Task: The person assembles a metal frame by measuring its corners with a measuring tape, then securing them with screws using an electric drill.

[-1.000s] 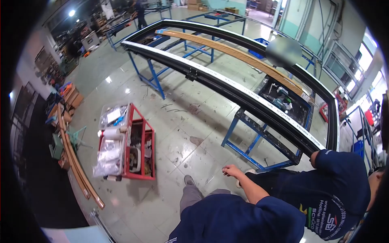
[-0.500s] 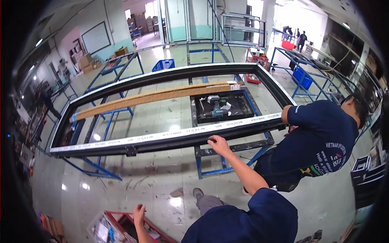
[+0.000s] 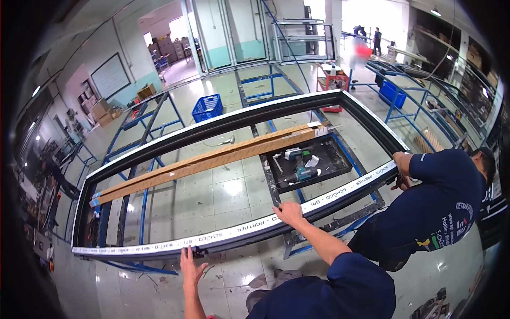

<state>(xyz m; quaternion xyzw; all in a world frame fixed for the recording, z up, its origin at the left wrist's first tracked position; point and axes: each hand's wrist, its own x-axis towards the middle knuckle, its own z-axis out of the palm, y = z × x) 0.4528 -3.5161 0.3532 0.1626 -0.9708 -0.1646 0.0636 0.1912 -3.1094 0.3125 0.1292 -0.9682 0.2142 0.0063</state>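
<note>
A long black window frame (image 3: 239, 238), with white "SCHÜCO - PARTNER" tape along its faces, lies across blue-and-black work stands. My right hand (image 3: 289, 213) grips its near rail, fingers curled over the inner edge. Farther left, my left hand (image 3: 192, 266) is open, its fingertips at the outer edge of the same rail beside a small black fitting (image 3: 198, 252). Inside the frame opening, long brown cardboard-wrapped strips (image 3: 212, 158) lie across the stands. A co-worker in a dark blue shirt (image 3: 435, 181) has hands at the frame's near right corner.
Beneath the frame opening, a black tray (image 3: 340, 164) carries a cordless drill (image 3: 307, 173) and other tools. A blue crate (image 3: 207, 108) stands beyond the far rail, a red cart (image 3: 332, 80) farther back. More blue stands (image 3: 268, 85) fill the background.
My left hand has risen from low beside my body to the frame's near rail. My right hand has shifted onto the rail's taped face. The frame appears lower and turned in view.
</note>
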